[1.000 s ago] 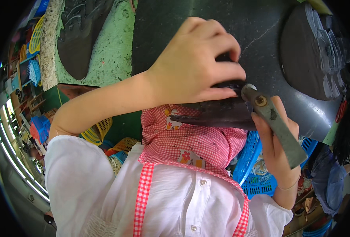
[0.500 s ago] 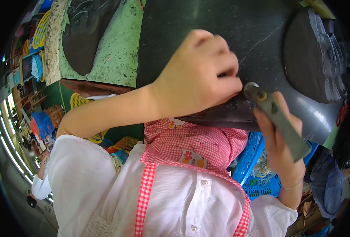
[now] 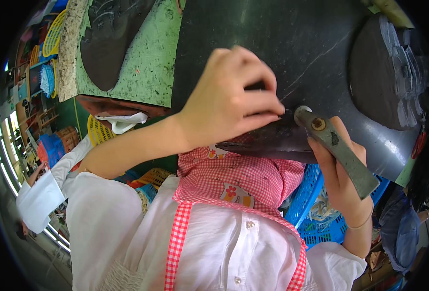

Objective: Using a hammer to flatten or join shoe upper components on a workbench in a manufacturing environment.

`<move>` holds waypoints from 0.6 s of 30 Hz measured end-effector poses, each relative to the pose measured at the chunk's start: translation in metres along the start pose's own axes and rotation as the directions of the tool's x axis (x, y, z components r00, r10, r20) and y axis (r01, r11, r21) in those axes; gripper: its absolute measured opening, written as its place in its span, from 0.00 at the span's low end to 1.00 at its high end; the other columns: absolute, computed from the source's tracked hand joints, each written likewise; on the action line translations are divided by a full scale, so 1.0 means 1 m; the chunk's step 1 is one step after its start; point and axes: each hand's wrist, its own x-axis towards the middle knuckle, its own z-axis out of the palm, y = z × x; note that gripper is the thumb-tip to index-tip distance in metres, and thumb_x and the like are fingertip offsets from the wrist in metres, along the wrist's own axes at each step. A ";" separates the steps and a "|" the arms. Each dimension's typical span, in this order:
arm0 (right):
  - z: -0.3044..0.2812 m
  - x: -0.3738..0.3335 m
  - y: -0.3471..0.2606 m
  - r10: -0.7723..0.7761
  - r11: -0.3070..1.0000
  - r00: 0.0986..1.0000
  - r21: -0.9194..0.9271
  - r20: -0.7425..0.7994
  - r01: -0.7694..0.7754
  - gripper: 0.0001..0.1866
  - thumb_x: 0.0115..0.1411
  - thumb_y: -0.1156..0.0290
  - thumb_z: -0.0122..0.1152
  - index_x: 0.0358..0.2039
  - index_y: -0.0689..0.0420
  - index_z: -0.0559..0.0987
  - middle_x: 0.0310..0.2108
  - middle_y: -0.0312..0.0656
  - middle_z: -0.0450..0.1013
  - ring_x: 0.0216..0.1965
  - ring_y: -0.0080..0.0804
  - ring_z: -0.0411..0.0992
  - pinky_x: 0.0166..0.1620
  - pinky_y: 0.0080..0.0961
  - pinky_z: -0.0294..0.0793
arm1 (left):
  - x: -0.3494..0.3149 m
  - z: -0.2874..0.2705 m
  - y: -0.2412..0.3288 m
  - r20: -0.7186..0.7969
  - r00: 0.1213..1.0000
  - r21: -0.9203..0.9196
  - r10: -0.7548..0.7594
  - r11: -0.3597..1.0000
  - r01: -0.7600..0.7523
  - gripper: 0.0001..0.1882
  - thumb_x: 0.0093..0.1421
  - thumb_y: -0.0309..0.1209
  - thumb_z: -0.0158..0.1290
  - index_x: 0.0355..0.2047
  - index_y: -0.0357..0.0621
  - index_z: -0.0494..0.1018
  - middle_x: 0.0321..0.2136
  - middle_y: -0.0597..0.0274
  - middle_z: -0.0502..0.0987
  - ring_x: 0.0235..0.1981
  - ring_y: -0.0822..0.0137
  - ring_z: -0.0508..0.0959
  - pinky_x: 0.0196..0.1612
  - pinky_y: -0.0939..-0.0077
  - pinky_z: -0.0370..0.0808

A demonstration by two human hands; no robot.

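My right hand [image 3: 343, 169] is wrapped round a hammer, whose grey metal head [image 3: 343, 148] points up at me. The hammer's round face is just right of my left fingertips, apart from them. My left hand [image 3: 236, 97] is closed, thumb and forefinger pinched together, the other fingers curled and slightly blurred. Its fingertips are at the upper edge of a dark, leather-like piece [image 3: 277, 145] lying at the front edge of the black tabletop [image 3: 214, 24]. What the pinch holds, if anything, is hidden.
Stacked dark, rounded pieces [image 3: 376, 72] lie at the right of the tabletop. More dark pieces [image 3: 103, 63] rest on a green board [image 3: 151, 72] at left. A blue basket [image 3: 304, 194] stands below the table edge. Another person's white sleeve [image 3: 42, 199] shows at far left.
My left hand has shifted left and slightly down, away from the hammer face. The hammer has tilted and moved slightly. The other person at far left has come nearer.
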 end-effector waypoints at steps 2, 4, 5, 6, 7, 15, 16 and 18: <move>-0.003 0.002 0.002 -0.039 0.998 0.998 0.041 -0.050 0.041 0.07 0.57 0.76 0.60 0.32 0.61 0.70 0.21 0.47 0.64 0.23 0.48 0.71 0.25 0.34 0.70 | -0.005 0.006 0.004 -0.021 0.998 0.030 0.058 0.998 -0.057 0.10 0.39 0.32 0.65 0.25 0.57 0.79 0.29 0.77 0.73 0.38 0.66 0.69 0.43 0.65 0.62; -0.006 0.004 -0.003 -0.006 0.999 0.997 0.040 -0.072 0.009 0.08 0.56 0.76 0.60 0.31 0.62 0.69 0.21 0.48 0.65 0.23 0.49 0.72 0.25 0.33 0.70 | -0.009 0.009 0.008 -0.058 0.992 0.195 0.115 0.975 -0.102 0.08 0.40 0.31 0.65 0.22 0.55 0.77 0.28 0.76 0.73 0.35 0.66 0.70 0.40 0.65 0.62; -0.006 0.004 -0.005 0.030 0.999 0.995 0.041 -0.095 -0.026 0.09 0.56 0.76 0.61 0.31 0.62 0.69 0.21 0.49 0.66 0.24 0.51 0.72 0.25 0.32 0.70 | -0.008 0.010 0.009 -0.080 0.988 0.213 0.132 0.970 -0.113 0.08 0.40 0.31 0.65 0.20 0.52 0.76 0.26 0.76 0.73 0.33 0.66 0.71 0.40 0.66 0.63; -0.005 0.004 -0.004 0.030 0.999 0.995 0.040 -0.095 -0.027 0.09 0.56 0.76 0.61 0.31 0.62 0.69 0.21 0.49 0.66 0.24 0.51 0.72 0.25 0.32 0.70 | -0.006 0.009 0.010 -0.081 0.988 0.212 0.133 0.971 -0.113 0.08 0.40 0.31 0.65 0.20 0.52 0.76 0.26 0.76 0.73 0.33 0.66 0.71 0.40 0.66 0.63; -0.003 0.005 -0.001 0.029 0.999 1.000 0.041 0.000 -0.029 0.09 0.56 0.76 0.61 0.31 0.61 0.69 0.22 0.49 0.66 0.25 0.51 0.72 0.25 0.32 0.70 | -0.006 0.009 0.011 -0.071 0.987 0.209 0.142 0.970 -0.124 0.08 0.40 0.31 0.65 0.20 0.53 0.76 0.26 0.76 0.73 0.33 0.66 0.71 0.40 0.66 0.63; 0.001 -0.002 0.002 0.043 0.997 0.993 -0.070 0.107 -0.035 0.10 0.55 0.72 0.62 0.33 0.58 0.69 0.24 0.47 0.66 0.23 0.50 0.72 0.24 0.36 0.70 | -0.004 0.000 0.010 -0.071 0.997 0.070 0.008 0.998 -0.003 0.08 0.41 0.31 0.64 0.23 0.54 0.78 0.26 0.75 0.73 0.32 0.66 0.71 0.41 0.65 0.64; 0.001 0.001 0.000 0.002 0.998 0.996 -0.065 0.088 0.004 0.10 0.54 0.73 0.62 0.32 0.59 0.69 0.24 0.46 0.66 0.23 0.50 0.72 0.24 0.36 0.70 | -0.007 -0.002 0.006 -0.069 0.998 0.038 -0.006 0.999 0.009 0.08 0.41 0.31 0.64 0.23 0.54 0.77 0.26 0.75 0.73 0.33 0.66 0.71 0.41 0.65 0.63; -0.003 0.010 -0.001 -0.034 0.998 0.996 -0.059 0.080 0.039 0.08 0.56 0.75 0.59 0.33 0.61 0.69 0.22 0.48 0.65 0.20 0.47 0.67 0.24 0.32 0.66 | -0.011 0.000 0.006 -0.067 0.997 0.013 -0.025 1.000 0.026 0.07 0.41 0.31 0.64 0.23 0.54 0.77 0.26 0.75 0.73 0.33 0.66 0.71 0.41 0.64 0.63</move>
